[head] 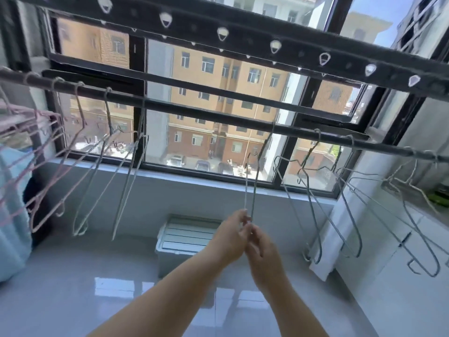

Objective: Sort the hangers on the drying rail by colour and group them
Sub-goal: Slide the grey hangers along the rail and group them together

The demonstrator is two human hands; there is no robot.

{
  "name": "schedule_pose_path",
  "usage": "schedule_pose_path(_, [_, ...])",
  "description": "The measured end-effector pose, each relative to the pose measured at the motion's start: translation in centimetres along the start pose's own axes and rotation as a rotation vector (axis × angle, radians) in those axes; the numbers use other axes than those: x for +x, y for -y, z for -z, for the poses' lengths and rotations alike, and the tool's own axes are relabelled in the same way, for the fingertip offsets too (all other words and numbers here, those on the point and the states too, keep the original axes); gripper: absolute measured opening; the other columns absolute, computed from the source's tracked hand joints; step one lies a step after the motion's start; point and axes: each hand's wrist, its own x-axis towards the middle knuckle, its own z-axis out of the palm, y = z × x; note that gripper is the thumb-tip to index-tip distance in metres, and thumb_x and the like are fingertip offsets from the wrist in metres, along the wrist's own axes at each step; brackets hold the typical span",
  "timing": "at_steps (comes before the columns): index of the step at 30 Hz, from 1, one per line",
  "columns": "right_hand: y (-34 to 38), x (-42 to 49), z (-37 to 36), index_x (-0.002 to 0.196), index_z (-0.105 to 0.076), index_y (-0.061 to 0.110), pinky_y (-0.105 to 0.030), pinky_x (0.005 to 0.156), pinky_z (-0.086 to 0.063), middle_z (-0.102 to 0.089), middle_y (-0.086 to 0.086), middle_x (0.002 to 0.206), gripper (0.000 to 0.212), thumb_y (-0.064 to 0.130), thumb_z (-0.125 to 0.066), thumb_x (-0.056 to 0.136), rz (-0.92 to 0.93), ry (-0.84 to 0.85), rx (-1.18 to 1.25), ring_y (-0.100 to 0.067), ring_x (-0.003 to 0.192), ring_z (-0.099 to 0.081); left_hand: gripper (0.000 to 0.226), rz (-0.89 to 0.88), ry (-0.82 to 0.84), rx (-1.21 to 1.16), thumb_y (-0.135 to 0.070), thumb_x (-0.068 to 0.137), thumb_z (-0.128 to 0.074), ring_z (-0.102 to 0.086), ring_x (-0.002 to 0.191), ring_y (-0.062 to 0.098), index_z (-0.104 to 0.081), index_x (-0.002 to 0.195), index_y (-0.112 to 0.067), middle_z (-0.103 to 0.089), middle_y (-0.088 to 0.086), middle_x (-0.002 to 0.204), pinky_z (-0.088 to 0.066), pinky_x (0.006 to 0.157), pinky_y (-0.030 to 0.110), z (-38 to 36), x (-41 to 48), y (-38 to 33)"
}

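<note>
The drying rail (206, 112) runs high above the fingers, sloping down toward the right-hand side. Everything to be sorted hangs from it. Far out past the left fingers is a bunch of pink hangers (36, 115), and nearer in on that side are a few pale hangers (127, 186). Beyond the right fingers a loose tangle of grey hangers (313, 215) is splayed at odd angles. Directly over the fingertips one single hanger (254, 186) hangs alone in the gap, seen edge-on, its hook on the rail and its lowest end reaching down into both hands. The left hand (230, 235) and right hand (262, 249) meet there, touching each other. The left fingertips (244, 216) are drawn together and pinch the bottom wire, and the right fingers (252, 231) are curled in just below them on the same end, though which fingers actually bear on the wire is too small to tell. Its colour reads as grey against the bright window, though the backlight makes that uncertain. It looks like thin coated wire — very light, springy rather than stiff, and smooth enough that the hook should slide freely along the rail. Held at the bottom it will likely swing and twist, so a grip higher up — near the neck under the hook — would steer it better and keep it from snagging its neighbours.
</note>
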Motion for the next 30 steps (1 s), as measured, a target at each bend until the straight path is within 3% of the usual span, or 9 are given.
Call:
schedule_pose_path(2, [0.6,0.0,-0.8,0.091,-0.057,0.031,-0.003,0.070,-0.042,-0.069,0.022,0.078,0.032,0.001,-0.052,0.088,0.065,0.018,0.039,0.013,0.080,-0.061,0.035,-0.015,-0.064,-0.076,-0.008,0.090,-0.050,-0.058,0.112,0.022,-0.050,0.125,-0.010,-0.062,0.009,0.118,-0.042,0.104,0.037,0.8,-0.1,0.1])
schedule_pose_path(4, [0.9,0.0,-1.6,0.090,-0.058,0.029,-0.006,0.070,-0.045,-0.071,0.016,0.081,0.022,0.010,-0.051,0.084,0.110,0.026,0.062,0.007,0.079,-0.063,0.033,-0.033,-0.104,-0.143,-0.003,0.087,-0.053,-0.061,0.108,0.021,-0.054,0.120,-0.009,-0.065,0.007,0.109,-0.044,0.103,0.038,1.7,-0.4,0.1])
schedule_pose_path(6, [1.7,0.1,-2.8,0.091,-0.059,0.026,-0.016,0.072,-0.050,-0.071,0.005,0.082,0.018,0.017,-0.049,0.079,0.163,0.072,0.103,-0.001,0.079,-0.065,0.033,-0.048,-0.174,-0.187,0.000,0.086,-0.054,-0.062,0.105,0.018,-0.057,0.117,-0.008,-0.066,0.005,0.102,-0.046,0.100,0.032,3.2,-1.1,0.1])
schedule_pose_path(8, [2.3,0.4,-4.3,0.090,-0.059,0.027,-0.026,0.073,-0.052,-0.071,0.005,0.085,0.017,0.019,-0.050,0.078,0.204,0.106,0.097,-0.007,0.081,-0.067,0.031,-0.060,-0.229,-0.243,0.002,0.085,-0.054,-0.062,0.099,0.015,-0.059,0.111,-0.013,-0.066,0.003,0.098,-0.049,0.094,0.025,4.8,-2.0,0.2])
schedule_pose_path(10, [3.4,0.3,-6.0,0.090,-0.059,0.028,-0.029,0.076,-0.053,-0.069,0.009,0.091,0.017,0.018,-0.050,0.079,0.236,0.145,0.111,-0.010,0.083,-0.067,0.032,-0.075,-0.273,-0.284,0.004,0.085,-0.053,-0.062,0.094,0.011,-0.059,0.106,-0.020,-0.066,0.000,0.094,-0.051,0.085,0.016,6.6,-2.8,0.5])
schedule_pose_path(14, [4.9,0.3,-8.8,0.093,-0.060,0.028,-0.033,0.079,-0.054,-0.070,0.007,0.089,0.019,0.018,-0.051,0.079,0.241,0.203,0.148,-0.012,0.085,-0.067,0.034,-0.072,-0.325,-0.302,0.006,0.086,-0.051,-0.060,0.089,0.008,-0.057,0.115,-0.010,-0.064,0.003,0.094,-0.050,0.075,0.007,9.5,-4.1,0.9])
schedule_pose_path(20, [5.7,-0.1,-11.5,0.098,-0.061,0.017,-0.024,0.077,-0.052,-0.071,0.002,0.090,0.020,0.005,-0.053,0.085,0.217,0.284,0.197,-0.009,0.087,-0.067,0.033,-0.030,-0.351,-0.297,0.007,0.087,-0.050,-0.061,0.090,0.005,-0.056,0.114,-0.011,-0.065,-0.001,0.093,-0.051,0.078,0.009,11.9,-5.6,1.7])
schedule_pose_path(23, [6.2,-0.3,-11.9,0.099,-0.062,0.012,-0.015,0.075,-0.048,-0.071,0.001,0.091,0.020,-0.001,-0.053,0.087,0.208,0.320,0.236,-0.005,0.087,-0.066,0.036,-0.001,-0.377,-0.276,0.006,0.087,-0.051,-0.062,0.098,0.014,-0.054,0.121,-0.003,-0.065,0.007,0.103,-0.050,0.087,0.018,12.5,-6.0,2.2])
schedule_pose_path(30, [6.8,-0.6,-12.8,0.099,-0.063,0.011,-0.021,0.079,-0.051,-0.070,0.000,0.088,0.018,0.001,-0.051,0.088,0.150,0.363,0.294,-0.009,0.087,-0.066,0.040,0.031,-0.403,-0.270,0.004,0.088,-0.050,-0.058,0.107,0.017,-0.047,0.128,0.001,-0.061,0.012,0.116,-0.044,0.097,0.027,13.0,-6.5,2.5])
